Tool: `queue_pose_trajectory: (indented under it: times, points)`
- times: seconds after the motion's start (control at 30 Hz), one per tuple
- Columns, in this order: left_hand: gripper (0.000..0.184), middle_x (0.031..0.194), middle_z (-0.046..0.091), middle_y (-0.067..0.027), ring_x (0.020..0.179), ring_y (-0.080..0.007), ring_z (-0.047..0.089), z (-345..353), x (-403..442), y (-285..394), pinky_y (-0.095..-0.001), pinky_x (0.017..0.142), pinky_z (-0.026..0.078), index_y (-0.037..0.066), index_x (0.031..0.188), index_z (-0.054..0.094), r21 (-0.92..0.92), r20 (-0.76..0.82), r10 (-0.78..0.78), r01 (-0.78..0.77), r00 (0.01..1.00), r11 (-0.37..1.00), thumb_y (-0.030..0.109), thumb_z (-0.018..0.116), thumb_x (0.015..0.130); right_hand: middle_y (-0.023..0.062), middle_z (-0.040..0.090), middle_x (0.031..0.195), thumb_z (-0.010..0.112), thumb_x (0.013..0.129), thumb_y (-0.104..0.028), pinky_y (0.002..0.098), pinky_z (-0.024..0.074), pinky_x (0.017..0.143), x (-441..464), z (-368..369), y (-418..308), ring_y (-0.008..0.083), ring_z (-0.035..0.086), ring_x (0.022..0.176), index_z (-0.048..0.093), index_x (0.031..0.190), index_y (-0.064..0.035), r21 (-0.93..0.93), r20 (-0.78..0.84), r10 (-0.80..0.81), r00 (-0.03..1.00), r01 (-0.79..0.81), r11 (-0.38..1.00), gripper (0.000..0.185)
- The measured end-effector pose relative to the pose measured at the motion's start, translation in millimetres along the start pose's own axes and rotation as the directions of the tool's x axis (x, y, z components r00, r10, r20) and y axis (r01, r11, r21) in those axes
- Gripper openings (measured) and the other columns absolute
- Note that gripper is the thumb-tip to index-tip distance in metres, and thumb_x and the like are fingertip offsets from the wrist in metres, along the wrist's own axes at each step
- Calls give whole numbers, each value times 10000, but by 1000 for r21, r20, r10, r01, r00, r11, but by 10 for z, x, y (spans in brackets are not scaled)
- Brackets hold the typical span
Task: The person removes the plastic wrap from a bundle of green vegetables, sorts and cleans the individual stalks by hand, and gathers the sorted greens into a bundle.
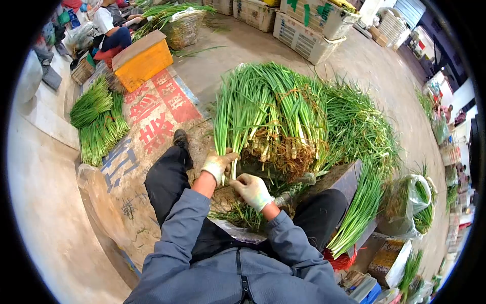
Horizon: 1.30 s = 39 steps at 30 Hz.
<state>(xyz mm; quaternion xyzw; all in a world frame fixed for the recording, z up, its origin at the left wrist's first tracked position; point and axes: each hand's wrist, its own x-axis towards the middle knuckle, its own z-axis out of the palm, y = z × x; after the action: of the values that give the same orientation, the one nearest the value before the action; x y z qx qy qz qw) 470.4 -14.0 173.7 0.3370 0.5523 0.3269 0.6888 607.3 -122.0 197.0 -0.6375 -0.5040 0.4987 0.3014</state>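
Observation:
My left hand (218, 163), in a stained pale glove, is closed around a few long green stalks with white stems (235, 167). They look like green onions or young garlic, and their leaves point away from me. Lower and to the right, my gloved right hand (251, 190) pinches the white lower ends, thumb and finger pressed together. Just beyond my hands lies a big heap of the same greens (276, 101), with tangled brown roots (283, 152) facing me. Cleaned-looking green stalks (357, 213) lie in a bundle beside my right knee.
More loose greens (357, 119) spread to the right of the heap. At the left, bundled greens (98, 121) lie near an orange box (142, 61). Plastic crates (309, 35) stand at the back. A plastic bag of greens (410, 202) is at the right. Another person (114, 30) sits back left.

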Motion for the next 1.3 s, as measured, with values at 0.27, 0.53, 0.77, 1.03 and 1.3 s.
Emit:
queue_pose_trajectory:
  times: [0.27, 0.53, 0.77, 1.03, 1.3]
  points:
    - [214, 702, 621, -44, 412, -138, 476, -232, -426, -239, -295, 380, 383, 11, 1060, 696, 103, -25, 25, -22, 999, 994, 91, 731, 865, 56, 692, 939, 690, 930, -241, 257, 515, 737, 461, -10, 311, 109, 636, 841, 657, 1119, 37, 206, -176, -42, 983, 79, 975, 338]
    - [328, 867, 688, -45, 631, -132, 615, -613, -551, -498, -273, 520, 490, 22, 1127, 660, -83, -84, 225, -232, 971, 969, 77, 780, 827, 60, 673, 1045, 662, 948, -181, 275, 524, 786, 229, 261, 549, 124, 628, 871, 634, 1160, 32, 610, 34, -15, 999, -9, 792, 302]
    - [134, 825, 634, -60, 554, -148, 541, -1300, -492, 272, -309, 468, 438, 66, 1048, 637, -514, -327, 411, -525, 851, 678, 135, 687, 945, 246, 701, 978, 675, 856, -319, 466, 533, 845, 276, 635, 1236, 413, 666, 968, 693, 1149, -26, -704, 693, 371, 619, 471, 531, 414]
    - [95, 624, 453, 51, 430, -80, 324, -1212, -239, 113, -270, 407, 230, 105, 974, 637, -601, -421, 64, -331, 905, 727, 167, 696, 934, 271, 597, 1292, 502, 945, -138, 445, 585, 770, 2142, 1267, 146, 357, 700, 966, 472, 1422, -21, -887, -2, -177, 984, 80, 455, 492]
    - [177, 691, 631, -56, 449, -132, 516, -1176, 324, -449, -307, 390, 426, 80, 942, 659, -280, -549, -176, 18, 817, 960, 239, 720, 894, 255, 679, 918, 568, 960, -168, 482, 547, 742, 1700, 1017, 284, 443, 671, 852, 579, 1083, -17, -531, -82, -222, 972, 146, 835, 194]
